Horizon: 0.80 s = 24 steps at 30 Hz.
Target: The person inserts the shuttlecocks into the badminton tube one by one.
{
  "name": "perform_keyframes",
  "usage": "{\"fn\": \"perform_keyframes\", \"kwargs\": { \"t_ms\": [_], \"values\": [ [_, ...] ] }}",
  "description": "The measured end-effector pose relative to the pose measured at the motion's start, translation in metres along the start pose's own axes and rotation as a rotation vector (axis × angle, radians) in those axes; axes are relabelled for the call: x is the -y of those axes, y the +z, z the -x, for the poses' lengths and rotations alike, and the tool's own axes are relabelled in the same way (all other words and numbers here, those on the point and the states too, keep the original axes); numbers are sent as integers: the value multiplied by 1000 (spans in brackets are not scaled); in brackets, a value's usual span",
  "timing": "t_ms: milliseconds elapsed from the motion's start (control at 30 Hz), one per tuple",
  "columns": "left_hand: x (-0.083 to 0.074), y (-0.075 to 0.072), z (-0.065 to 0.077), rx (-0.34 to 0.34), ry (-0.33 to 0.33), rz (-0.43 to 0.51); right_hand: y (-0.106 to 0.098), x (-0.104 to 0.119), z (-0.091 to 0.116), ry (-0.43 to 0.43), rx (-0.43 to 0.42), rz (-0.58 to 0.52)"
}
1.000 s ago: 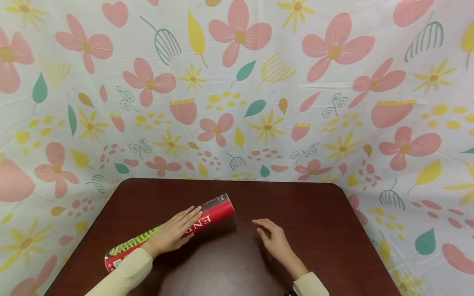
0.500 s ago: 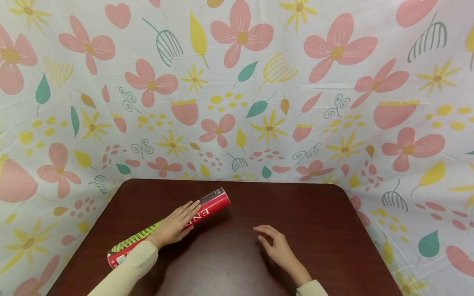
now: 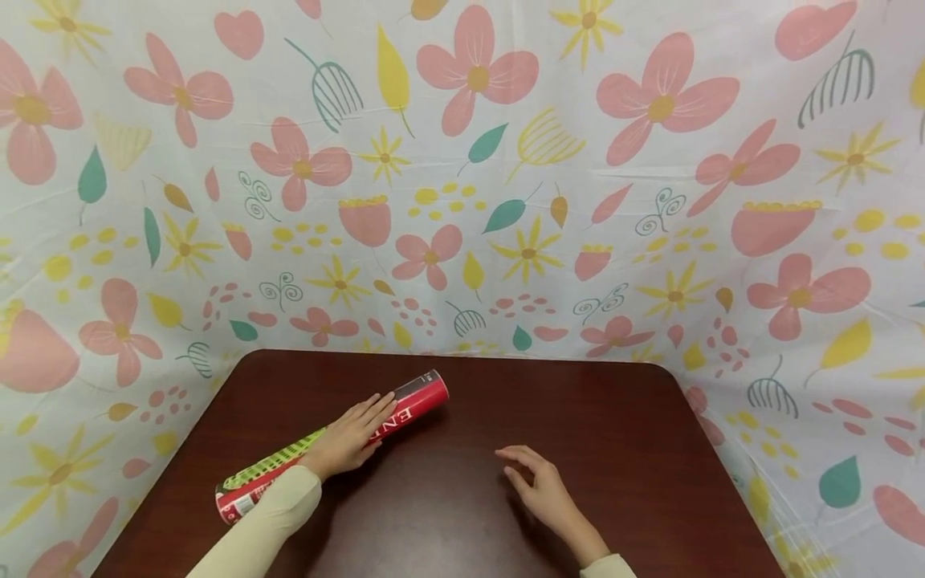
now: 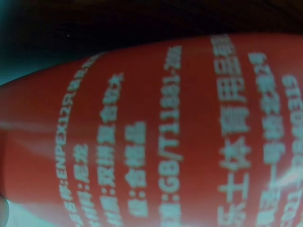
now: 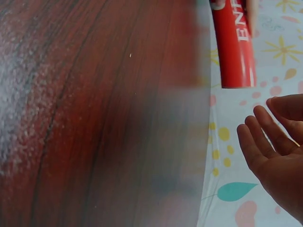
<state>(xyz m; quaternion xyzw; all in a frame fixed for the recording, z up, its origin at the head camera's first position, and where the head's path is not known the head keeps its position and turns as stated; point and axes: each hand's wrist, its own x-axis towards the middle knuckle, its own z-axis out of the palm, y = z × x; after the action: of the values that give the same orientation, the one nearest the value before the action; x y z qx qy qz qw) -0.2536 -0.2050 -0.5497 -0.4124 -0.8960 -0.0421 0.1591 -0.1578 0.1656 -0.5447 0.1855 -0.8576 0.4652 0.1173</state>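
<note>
A red shuttlecock tube (image 3: 422,396) with green and black areas and white lettering lies slantwise at the left of the table in the head view. My left hand (image 3: 347,440) holds it around the middle, fingers over its top and thumb on the near side. Red wall and white print of the tube (image 4: 142,132) fill most of the left wrist view. To the right, apart from the tube, my right hand (image 3: 538,486) hovers with loosely bent fingers and nothing in them. In the right wrist view its fingers (image 5: 258,142) appear below the tube's end (image 5: 236,66).
A dark reddish-brown table (image 3: 578,417) with rounded far corners lies under both hands. Behind it and along its sides hangs a white cloth (image 3: 462,177) printed with flowers and leaves.
The tube's far right end has shifted slightly left and away with my left hand. My right hand has drawn back slightly towards me.
</note>
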Motion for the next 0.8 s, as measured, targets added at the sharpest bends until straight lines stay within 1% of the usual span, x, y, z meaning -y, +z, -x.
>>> {"fn": "perform_keyframes", "kwargs": {
  "t_ms": [100,267,367,467,567,633,700,800],
  "values": [
    [0,5,-2,16,-7,10,0,-1,1,3,0,1],
    [1,12,-4,15,-5,-24,-1,-2,2,1,-19,9],
    [1,11,-6,20,-3,-23,-1,-3,2,5,-23,10],
    [-1,10,-7,49,-11,-2,-2,-4,1,18,-19,6],
    [-2,12,-7,71,-24,9,-3,-4,0,25,-12,9],
    [-2,15,-7,69,-31,9,-4,-4,0,28,-7,10],
    [-2,17,-7,62,-33,11,-4,-3,-1,28,-15,18],
    [-3,17,-9,77,-52,9,-6,-4,-2,19,-47,48]
  ]
}}
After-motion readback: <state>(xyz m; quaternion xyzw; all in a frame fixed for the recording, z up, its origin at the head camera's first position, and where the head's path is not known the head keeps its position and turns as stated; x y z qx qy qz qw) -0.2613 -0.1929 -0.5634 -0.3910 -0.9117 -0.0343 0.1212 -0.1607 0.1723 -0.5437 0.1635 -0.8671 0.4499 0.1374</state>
